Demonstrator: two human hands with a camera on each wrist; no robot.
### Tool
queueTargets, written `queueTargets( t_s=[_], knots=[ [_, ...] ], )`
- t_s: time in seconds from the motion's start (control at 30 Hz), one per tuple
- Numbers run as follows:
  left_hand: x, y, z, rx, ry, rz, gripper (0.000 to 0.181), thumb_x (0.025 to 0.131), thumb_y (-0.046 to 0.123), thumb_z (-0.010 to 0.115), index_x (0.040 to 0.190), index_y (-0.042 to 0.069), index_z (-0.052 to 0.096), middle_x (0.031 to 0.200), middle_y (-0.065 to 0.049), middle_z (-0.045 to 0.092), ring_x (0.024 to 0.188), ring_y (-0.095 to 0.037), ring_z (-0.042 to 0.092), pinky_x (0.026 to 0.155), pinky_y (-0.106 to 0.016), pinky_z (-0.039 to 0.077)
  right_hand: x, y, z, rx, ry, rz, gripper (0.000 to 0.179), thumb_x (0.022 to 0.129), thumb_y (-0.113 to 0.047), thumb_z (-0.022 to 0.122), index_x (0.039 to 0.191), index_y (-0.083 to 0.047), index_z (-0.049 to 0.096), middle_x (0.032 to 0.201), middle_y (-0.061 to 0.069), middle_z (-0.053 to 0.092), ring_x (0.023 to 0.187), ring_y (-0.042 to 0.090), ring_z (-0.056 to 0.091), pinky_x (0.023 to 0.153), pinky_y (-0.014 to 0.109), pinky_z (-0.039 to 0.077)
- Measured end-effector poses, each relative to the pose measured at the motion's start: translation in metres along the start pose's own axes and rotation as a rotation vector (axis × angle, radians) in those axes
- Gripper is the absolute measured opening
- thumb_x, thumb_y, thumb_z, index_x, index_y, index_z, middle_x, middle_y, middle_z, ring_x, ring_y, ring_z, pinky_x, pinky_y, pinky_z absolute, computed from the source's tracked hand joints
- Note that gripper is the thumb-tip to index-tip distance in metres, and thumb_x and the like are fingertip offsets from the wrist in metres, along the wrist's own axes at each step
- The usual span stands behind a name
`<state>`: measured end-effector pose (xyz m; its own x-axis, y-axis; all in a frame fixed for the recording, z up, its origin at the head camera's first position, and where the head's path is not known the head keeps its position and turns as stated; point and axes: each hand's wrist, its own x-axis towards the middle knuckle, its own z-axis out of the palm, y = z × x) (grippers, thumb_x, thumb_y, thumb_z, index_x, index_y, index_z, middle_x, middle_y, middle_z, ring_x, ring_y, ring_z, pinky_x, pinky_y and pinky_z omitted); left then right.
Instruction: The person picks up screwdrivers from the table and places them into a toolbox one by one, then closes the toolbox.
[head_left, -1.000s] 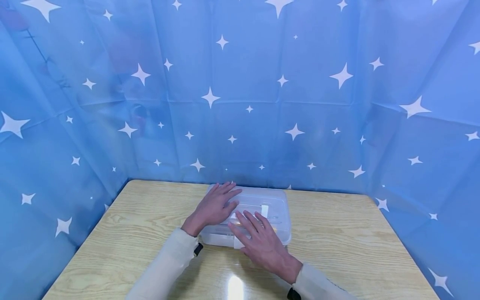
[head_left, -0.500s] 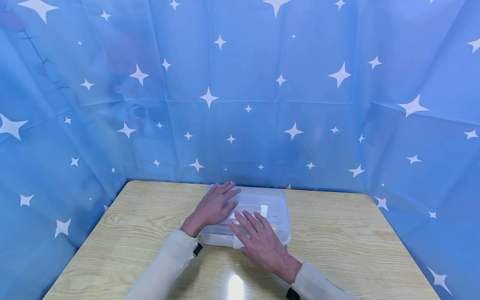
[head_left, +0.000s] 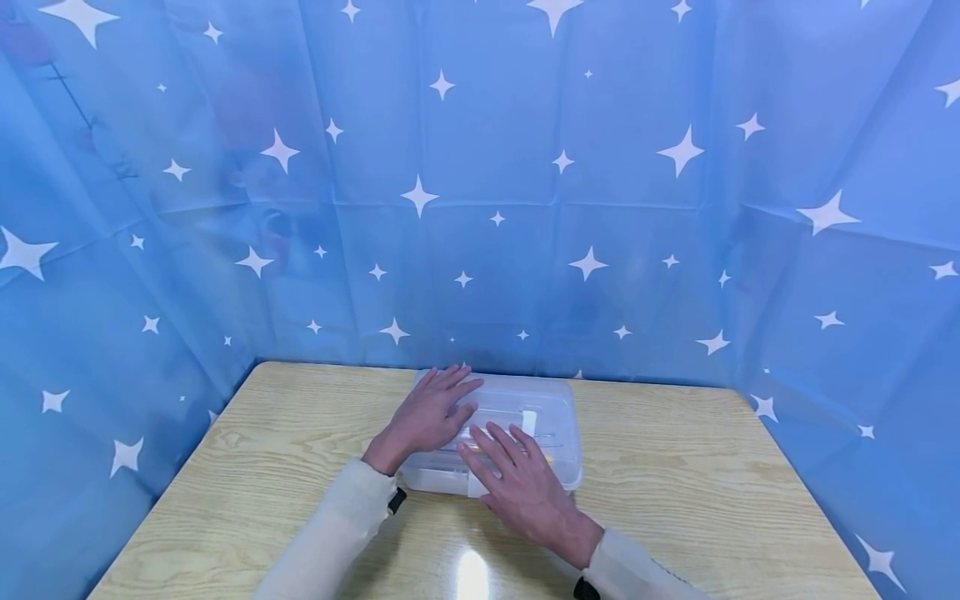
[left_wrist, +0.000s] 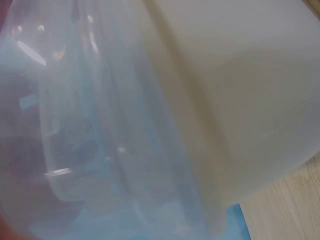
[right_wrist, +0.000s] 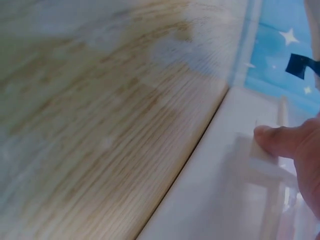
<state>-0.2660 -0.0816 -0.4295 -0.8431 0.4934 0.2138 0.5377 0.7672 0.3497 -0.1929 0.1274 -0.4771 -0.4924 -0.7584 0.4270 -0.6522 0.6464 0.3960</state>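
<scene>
A translucent plastic storage box (head_left: pixel 555 398) with its lid on lies on the table by the back edge. My left hand (head_left: pixel 426 414) rests on the left part of the lid with its fingers extended. Over the front right part lies my right hand (head_left: pixel 525 493), its fingers spread and pointing toward the lid's middle. In the right wrist view the thumb of the right hand (right_wrist: pixel 300 150) touches the latch (right_wrist: pixel 267 167) on the box's front wall (right_wrist: pixel 215 185). Slim items and a white piece (head_left: pixel 529 422) show through the lid. The left wrist view holds the box wall (left_wrist: pixel 245 100) close up.
The wood-grain table (head_left: pixel 675 467) extends to both sides of the box and in front of it. A blue curtain with white stars (head_left: pixel 495 150) hangs behind the table and along both sides. Light sleeves (head_left: pixel 337 521) cover the forearms, with a dark band (head_left: pixel 397 500) at the left wrist.
</scene>
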Motion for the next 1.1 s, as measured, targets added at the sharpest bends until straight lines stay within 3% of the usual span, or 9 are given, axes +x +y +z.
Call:
queueTargets(
  t_s=[0.53,1.1],
  knots=[
    [0.0006,0.0036,-0.0004,0.014,-0.005,-0.018,0.048,0.104,0.04,0.044,0.147,0.019,0.05,0.157,-0.008,0.038,0.149,-0.027,0.027,0.123,-0.05,0.014,-0.0007,-0.0001,0.0036,-0.018,0.018,0.009,0.095,0.077,-0.05,0.082,0.153,-0.018,0.034,0.157,0.007,0.037,0.142,0.028,0.038,0.114,0.05,0.033],
    [0.0019,0.003,0.0019,-0.006,-0.016,0.012,0.049,0.104,0.04,0.043,0.147,0.018,0.049,0.157,-0.01,0.038,0.149,-0.03,0.027,0.122,-0.053,0.015,-0.004,-0.0007,0.0026,-0.026,0.006,0.02,0.096,0.078,-0.049,0.081,0.154,-0.019,0.031,0.157,0.007,0.037,0.142,0.027,0.039,0.114,0.049,0.034]
  ],
)
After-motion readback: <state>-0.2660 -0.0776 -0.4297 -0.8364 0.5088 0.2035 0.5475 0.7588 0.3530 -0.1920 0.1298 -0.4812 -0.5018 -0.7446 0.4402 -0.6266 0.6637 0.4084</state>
